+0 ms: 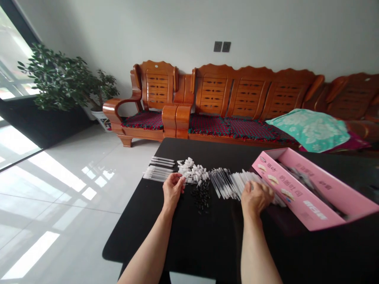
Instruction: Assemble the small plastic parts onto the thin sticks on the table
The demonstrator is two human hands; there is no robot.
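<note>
Your left hand [173,190] sits just in front of the pile of white plastic caps [192,170], its fingers bunched and reaching toward the pile's near edge. You can't tell from this view whether they are pinching a piece. Your right hand [255,198] is well to the right of that pile, palm down with its fingers curled over a fan of thin clear tubes [226,183]. It is partly closed, but you can't tell whether it has a real grip on them.

The fan starts just right of the pile. Its tubes lie flat on the black counter [154,240], with their long axes angled toward you and spreading out to the right, and their ends don't all point the same way. Just left of the pile, white sticks [158,170] lie in near-parallel rows, long axes running side to side, ends pointing at the pile. Small black pieces [202,199] sit in a loose heap directly in front of it. An open pink cardboard box [310,189] stands to the pile's right, past your right hand, set at a slant. Beyond the pile is a carved wooden sofa [237,94].
</note>
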